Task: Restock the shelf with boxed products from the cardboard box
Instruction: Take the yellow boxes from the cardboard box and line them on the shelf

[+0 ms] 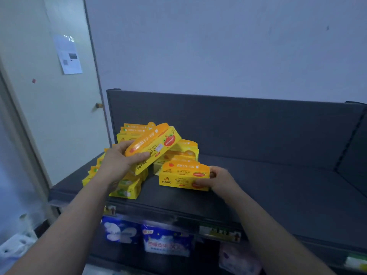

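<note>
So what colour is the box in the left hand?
Yellow box with an orange top; head view.

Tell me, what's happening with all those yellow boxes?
A person is filling a dark shelf with toothpaste boxes. Their left hand holds a strawberry toothpaste box tilted in the air. Their right hand grips the end of a second toothpaste box, which rests upright on the shelf. A pile of yellow boxes already sits at the shelf's left end, and blue packs are on the shelf below.
</note>
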Motion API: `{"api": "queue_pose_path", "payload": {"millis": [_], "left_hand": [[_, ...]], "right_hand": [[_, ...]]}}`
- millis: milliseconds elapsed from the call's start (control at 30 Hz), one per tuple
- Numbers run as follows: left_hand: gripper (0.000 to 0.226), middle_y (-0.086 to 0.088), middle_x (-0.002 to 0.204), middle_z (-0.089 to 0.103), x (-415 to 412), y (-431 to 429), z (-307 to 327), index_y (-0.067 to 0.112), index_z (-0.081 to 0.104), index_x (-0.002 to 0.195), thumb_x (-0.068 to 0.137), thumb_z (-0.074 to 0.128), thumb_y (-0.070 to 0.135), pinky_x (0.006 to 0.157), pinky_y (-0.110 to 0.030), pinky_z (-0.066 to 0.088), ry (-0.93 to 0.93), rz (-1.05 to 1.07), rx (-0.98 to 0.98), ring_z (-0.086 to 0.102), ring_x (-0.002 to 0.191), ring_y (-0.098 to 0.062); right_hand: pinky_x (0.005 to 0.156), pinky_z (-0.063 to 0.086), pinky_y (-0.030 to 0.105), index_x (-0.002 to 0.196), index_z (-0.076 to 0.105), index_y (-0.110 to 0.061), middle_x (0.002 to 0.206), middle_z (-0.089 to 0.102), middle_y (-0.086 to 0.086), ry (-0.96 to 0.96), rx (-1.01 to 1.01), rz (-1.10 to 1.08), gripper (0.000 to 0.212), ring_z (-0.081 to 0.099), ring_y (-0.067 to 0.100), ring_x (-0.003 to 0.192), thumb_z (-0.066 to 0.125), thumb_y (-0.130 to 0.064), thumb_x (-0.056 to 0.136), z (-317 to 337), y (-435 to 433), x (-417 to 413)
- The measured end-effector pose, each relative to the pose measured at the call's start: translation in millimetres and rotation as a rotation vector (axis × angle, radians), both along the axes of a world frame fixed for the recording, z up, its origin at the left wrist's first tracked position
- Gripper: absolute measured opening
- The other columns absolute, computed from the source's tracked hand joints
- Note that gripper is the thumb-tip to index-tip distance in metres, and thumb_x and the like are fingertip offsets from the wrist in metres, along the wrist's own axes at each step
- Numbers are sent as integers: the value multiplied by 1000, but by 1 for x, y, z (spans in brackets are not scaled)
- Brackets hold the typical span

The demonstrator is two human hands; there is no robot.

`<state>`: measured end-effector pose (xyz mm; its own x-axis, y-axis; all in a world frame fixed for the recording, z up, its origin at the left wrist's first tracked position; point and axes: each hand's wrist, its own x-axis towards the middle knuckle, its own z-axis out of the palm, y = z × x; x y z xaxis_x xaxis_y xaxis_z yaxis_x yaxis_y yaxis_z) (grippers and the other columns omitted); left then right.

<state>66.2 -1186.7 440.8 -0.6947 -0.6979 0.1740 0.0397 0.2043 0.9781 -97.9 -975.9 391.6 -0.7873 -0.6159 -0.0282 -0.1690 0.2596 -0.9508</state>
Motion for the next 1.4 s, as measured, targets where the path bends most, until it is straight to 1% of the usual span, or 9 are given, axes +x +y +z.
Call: {"api": "queue_pose_path", "payload": {"millis": [167,333,533,633,767,933,1167,1267,1400], "left_hand": [[64,2,107,67,0,-15,-1,25,62,116,57,87,28,77,-36,56,-113,-122,-138,66,94,-19],[58,7,110,61,-9,-8,5,27,62,116,64,87,29,80,-30,53,-211,-272,-397,61,97,-11],[51,18,107,56,-38,12,-4,46,57,104,61,85,47,89,-36,50,-394,-379,-667,55,101,-13],[51,22,99,50,-44,13,-12,41,57,110,65,82,48,99,-37,39,-497,-363,-857,49,106,-14],[49,16,112,54,-46,5,-18,39,55,112,70,77,50,105,-39,23,-605,-303,-1040,47,115,-17],[60,7,129,53,-48,-3,-14,38,50,126,73,72,54,110,-44,18,-749,-256,-1159,44,125,-21],[78,9,131,50,-50,18,-11,36,43,134,66,72,63,109,-42,21,-639,-258,-1127,42,125,-20],[58,9,128,55,-52,34,-16,30,53,127,76,71,52,105,-40,34,-355,-208,-1017,48,120,-16],[35,2,108,63,-61,76,-27,18,64,113,81,73,29,91,-32,45,-7,-337,-858,57,103,-14]], "right_hand": [[62,48,17,105,65,-12,88,66,-10,179,110,-79,35,62,8,80,82,-16,75,-5,-17,8],[70,42,23,145,36,-8,97,50,2,170,123,-220,75,48,14,82,74,-4,81,0,-3,4],[89,40,23,140,45,-10,119,56,4,162,27,-402,55,54,13,97,63,-2,89,11,26,1],[89,39,23,136,49,-10,123,57,5,145,0,-425,49,54,14,101,63,-3,89,10,36,4],[90,38,22,132,52,-10,121,58,5,136,0,-428,44,54,14,107,62,-4,90,4,44,9],[89,38,22,128,55,-10,116,60,4,124,-3,-433,41,56,15,104,64,-5,89,-1,47,12],[89,38,20,129,55,-11,117,61,5,152,-6,-424,41,56,13,105,62,-3,90,1,50,21],[89,40,19,130,56,-12,119,61,5,202,-8,-419,43,56,10,103,62,-1,89,3,58,27],[102,39,22,128,59,-12,123,61,0,356,55,-426,43,55,11,117,66,-5,87,2,82,40]]}}
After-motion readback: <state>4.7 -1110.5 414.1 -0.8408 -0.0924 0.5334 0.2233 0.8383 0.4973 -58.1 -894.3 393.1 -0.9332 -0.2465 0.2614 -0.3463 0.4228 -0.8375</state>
